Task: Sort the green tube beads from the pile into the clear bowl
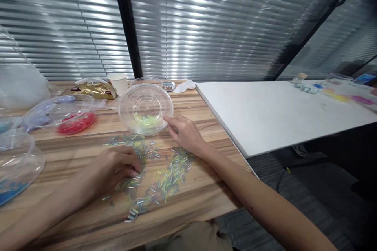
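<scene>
My right hand (185, 131) grips the near right rim of a round clear plastic bowl (147, 104), thumb and fingers pinched on its edge. The bowl tilts toward me, and small yellow-green tube pieces (145, 122) lie in its lower part. Down among a loose spread of short tube pieces (169, 178), clear, yellowish and greenish, is my left hand (122, 164). Its fingers are curled together at the pieces on the wooden table (203, 196); whatever lies between the fingertips is too small to make out.
At left stand clear containers with red pieces (76, 122), a purple item (38, 117) and blue pieces (13, 189). Behind them are a gold tissue pack (96, 88) and a paper cup (118, 83). A white table (265, 113) adjoins on the right, holding several small items.
</scene>
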Demonstrator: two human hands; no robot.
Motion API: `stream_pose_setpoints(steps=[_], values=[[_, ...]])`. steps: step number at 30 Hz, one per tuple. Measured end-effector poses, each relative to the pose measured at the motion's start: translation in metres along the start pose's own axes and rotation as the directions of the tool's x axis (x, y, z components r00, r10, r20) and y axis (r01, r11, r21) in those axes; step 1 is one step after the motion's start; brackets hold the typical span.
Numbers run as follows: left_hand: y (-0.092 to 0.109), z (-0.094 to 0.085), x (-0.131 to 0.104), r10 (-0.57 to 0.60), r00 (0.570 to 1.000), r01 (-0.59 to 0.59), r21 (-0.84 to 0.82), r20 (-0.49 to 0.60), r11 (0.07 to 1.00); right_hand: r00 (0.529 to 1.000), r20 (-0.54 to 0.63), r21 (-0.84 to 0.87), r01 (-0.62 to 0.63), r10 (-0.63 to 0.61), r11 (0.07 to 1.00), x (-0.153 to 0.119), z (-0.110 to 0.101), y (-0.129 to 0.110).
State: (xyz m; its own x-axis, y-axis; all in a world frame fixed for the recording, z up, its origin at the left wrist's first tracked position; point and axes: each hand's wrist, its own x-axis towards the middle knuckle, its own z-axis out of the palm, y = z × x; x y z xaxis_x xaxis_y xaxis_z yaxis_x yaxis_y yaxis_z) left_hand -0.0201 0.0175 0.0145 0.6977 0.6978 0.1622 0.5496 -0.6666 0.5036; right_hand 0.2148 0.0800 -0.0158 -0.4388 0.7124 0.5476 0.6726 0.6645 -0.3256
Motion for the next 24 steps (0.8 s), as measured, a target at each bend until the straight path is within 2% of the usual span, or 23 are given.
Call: stream_pose_setpoints(steps=[4,10,14,20,24], values=[[-0.002,0.006,0.000,0.034,0.999,-0.034,-0.027,0.016,0.999,1.000,0.006,0.003,-0.003,0.003,1.000,0.000,-0.001,-0.001],[-0.010,0.013,-0.005,-0.019,0.999,0.021,-0.048,0.038,0.999,1.000,0.004,0.018,0.011,-0.011,1.000,0.001,0.000,-0.001],[-0.007,0.013,-0.005,-0.023,0.999,0.024,-0.020,0.044,1.000,1.000,-0.004,0.028,0.023,-0.023,0.999,0.000,0.000,-0.001],[0.000,0.012,-0.002,-0.009,1.000,0.010,0.042,-0.013,0.999,1.000,-0.013,0.005,0.011,-0.011,1.000,0.000,0.000,-0.001],[0.006,0.007,0.000,0.006,0.989,0.008,0.092,-0.148,0.996,1.000,-0.024,-0.018,-0.001,0.001,1.000,0.000,0.000,0.000]])
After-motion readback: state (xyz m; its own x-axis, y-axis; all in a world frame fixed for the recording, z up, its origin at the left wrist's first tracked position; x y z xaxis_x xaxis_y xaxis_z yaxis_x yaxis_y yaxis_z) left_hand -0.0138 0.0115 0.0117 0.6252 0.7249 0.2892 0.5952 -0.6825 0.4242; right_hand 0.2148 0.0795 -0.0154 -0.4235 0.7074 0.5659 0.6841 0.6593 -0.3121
